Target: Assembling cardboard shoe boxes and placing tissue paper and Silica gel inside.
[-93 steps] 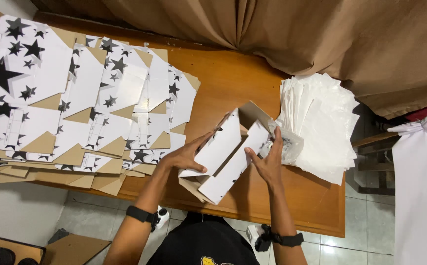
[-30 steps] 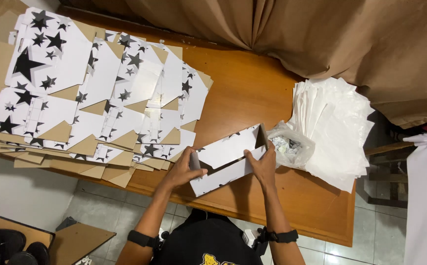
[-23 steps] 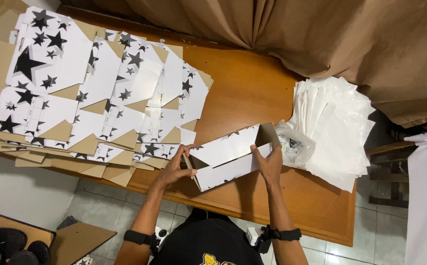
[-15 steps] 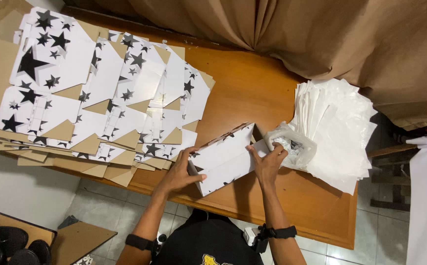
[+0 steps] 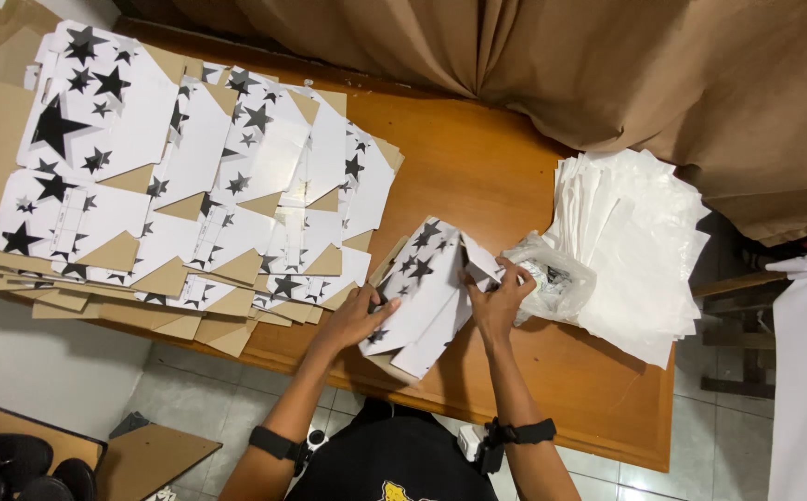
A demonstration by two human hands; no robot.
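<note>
While my elbows hang off the near edge of the desk [image 5: 552,390], both hands are closed on the one box [image 5: 419,289] — a white cardboard carton printed with black stars, half folded and tipped on its side just in front of me. My left hand [image 5: 359,317] is spread flat along its lower left side with the fingers curled over the edge, which keeps the panels from springing open. My right hand [image 5: 496,299] pinches the small end flap at the box's upper right corner, thumb and fingers narrow, so the flap stays bent toward the opening. A black band sits on each wrist.

Just beyond my right hand, touching the box's end, lies a crumpled clear plastic bag [image 5: 552,278]; it is within reach without letting go of the carton. Behind it, a thick pile of flat white bags [image 5: 635,250] fans toward the desk's right end, some hanging past the edge.

On the left, well apart from the bags, the stack of flat cartons [image 5: 199,186] is laid out in overlapping rows, star side up, brown tabs showing — staggered, I judge, so each one lifts off singly. Farthest back, a tan curtain [image 5: 552,65] drapes along the desk's rear edge.
</note>
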